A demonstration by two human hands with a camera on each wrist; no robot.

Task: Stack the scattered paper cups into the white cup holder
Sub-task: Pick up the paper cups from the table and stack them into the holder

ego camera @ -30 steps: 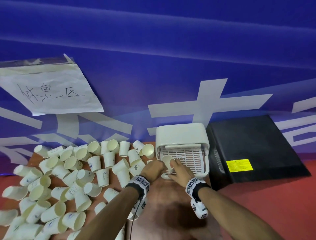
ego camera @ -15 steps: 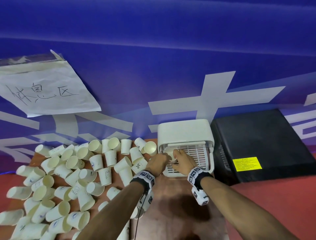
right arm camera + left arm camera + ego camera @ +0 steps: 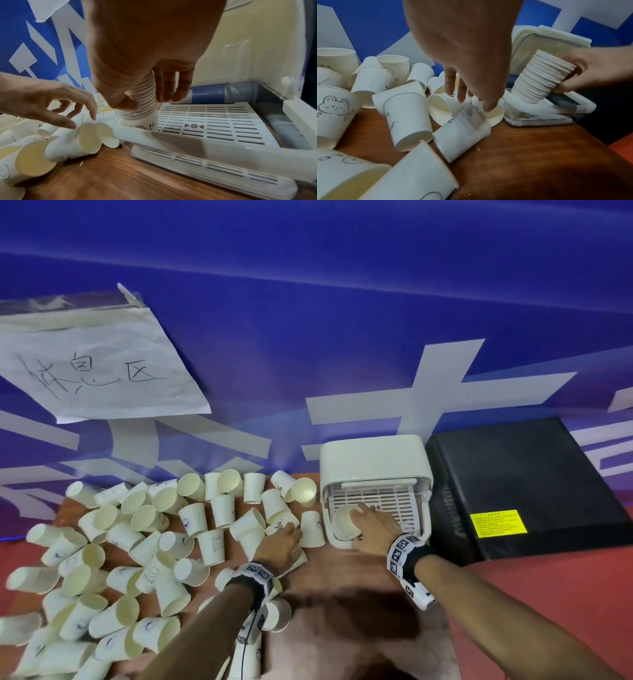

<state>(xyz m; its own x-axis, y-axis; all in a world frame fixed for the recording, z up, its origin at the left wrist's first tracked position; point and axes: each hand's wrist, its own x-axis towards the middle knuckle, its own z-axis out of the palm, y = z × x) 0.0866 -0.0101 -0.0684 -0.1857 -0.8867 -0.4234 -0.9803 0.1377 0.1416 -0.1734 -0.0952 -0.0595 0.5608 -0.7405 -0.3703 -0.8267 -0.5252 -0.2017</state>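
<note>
Right now the right hand [image 3: 375,525] has its fingers and thumb curled round a nested stack of cups [image 3: 541,78], whose bottom end rests tilted on the slotted tray at the front-left corner of the white cup holder [image 3: 373,457]; the head view looks down into the open mouth of the top cup. At about nine o'clock from it, the left hand [image 3: 279,546] reaches down over the scattered paper cups [image 3: 137,542] with fingers spread and relaxed, fingertips [image 3: 448,89] just at a cup lying on its side [image 3: 443,106] beside the holder, gripping nothing that can be seen. Both wrists wear bands with black-and-white markers. Loose cups, some printed with small drawings, lie tumbled across the brown wooden surface [image 3: 359,611] from nine o'clock of the hands out to the far left, some upright, most on their sides. The holder stands at twelve o'clock of the right hand, against a blue banner [image 3: 308,302] with white shapes. Touching or just beside the holder at three o'clock sits a black box [image 3: 520,484] with a yellow label. High at ten o'clock a handwritten paper sheet [image 3: 96,368] is taped to the banner.
</note>
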